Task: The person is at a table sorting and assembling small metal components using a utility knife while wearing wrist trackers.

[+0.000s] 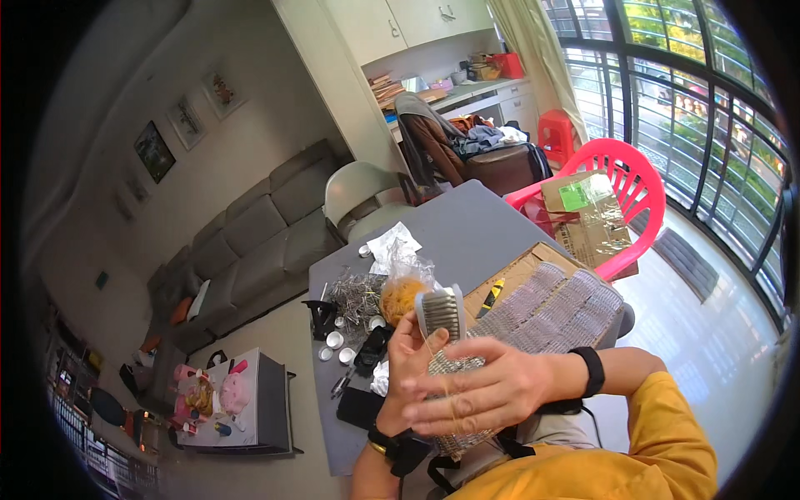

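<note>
My left hand (407, 351) is closed around a pale grey plastic holder (441, 308) with a row of metal pins in it. In front of it my right hand (487, 386) reaches across, fingers long and slightly spread. A thin yellowish rubber band (452, 388) appears to run over its fingers; its full loop is hard to make out. Under both hands a silvery, beaded-looking bundle (463, 444) lies in my lap, partly hidden. Just beyond my left hand stands a clear bag of orange-yellow rubber bands (401, 297).
Loose metal pins (354, 297) pile up on the grey table (454, 225), near small white round caps (335, 340) and a black phone-like slab (361, 407). A yellow-black cutter (492, 297) and silvery strips (546, 308) lie on cardboard. A red chair (646, 179) holds a carton.
</note>
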A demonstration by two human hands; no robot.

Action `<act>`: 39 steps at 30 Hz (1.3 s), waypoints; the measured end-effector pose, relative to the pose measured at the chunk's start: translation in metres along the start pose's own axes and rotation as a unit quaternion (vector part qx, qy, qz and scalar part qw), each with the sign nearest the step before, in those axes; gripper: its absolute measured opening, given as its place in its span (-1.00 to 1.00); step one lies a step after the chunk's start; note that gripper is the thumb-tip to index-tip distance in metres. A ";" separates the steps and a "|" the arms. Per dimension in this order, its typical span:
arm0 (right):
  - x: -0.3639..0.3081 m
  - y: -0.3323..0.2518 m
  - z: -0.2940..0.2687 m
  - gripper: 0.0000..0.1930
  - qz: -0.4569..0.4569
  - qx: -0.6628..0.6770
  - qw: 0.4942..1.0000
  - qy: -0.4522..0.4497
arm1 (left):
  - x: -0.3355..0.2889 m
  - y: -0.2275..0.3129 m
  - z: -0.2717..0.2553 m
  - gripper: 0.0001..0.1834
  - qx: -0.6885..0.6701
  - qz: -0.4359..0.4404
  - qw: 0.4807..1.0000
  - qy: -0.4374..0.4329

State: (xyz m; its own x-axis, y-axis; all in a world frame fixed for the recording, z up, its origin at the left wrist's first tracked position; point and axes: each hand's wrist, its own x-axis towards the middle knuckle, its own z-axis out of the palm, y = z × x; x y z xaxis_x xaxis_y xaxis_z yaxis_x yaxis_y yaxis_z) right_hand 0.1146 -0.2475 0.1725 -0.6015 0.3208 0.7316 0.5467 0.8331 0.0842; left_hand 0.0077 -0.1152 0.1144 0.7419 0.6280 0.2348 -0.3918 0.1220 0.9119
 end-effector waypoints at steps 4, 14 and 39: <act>-0.002 0.017 -0.004 -0.42 0.172 -0.206 0.958 0.100 | 0.009 -0.001 0.003 -0.50 0.106 0.232 0.960 0.118; -0.007 0.026 0.031 -0.25 0.429 0.619 0.599 0.271 | -0.011 0.001 0.022 -0.33 0.256 0.411 0.860 0.158; -0.041 0.047 0.042 -0.54 0.526 0.683 0.452 0.230 | -0.020 0.021 -0.014 -0.42 0.010 -0.054 0.992 -0.115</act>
State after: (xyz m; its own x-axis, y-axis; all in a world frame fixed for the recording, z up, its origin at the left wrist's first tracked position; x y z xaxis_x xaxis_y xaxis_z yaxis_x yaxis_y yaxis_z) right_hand 0.1404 -0.2026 0.1177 -0.0704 0.9971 -0.0301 -0.6688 -0.0696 -0.7402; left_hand -0.0228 -0.1143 0.1242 0.8846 0.4197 0.2036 -0.2941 0.1632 0.9417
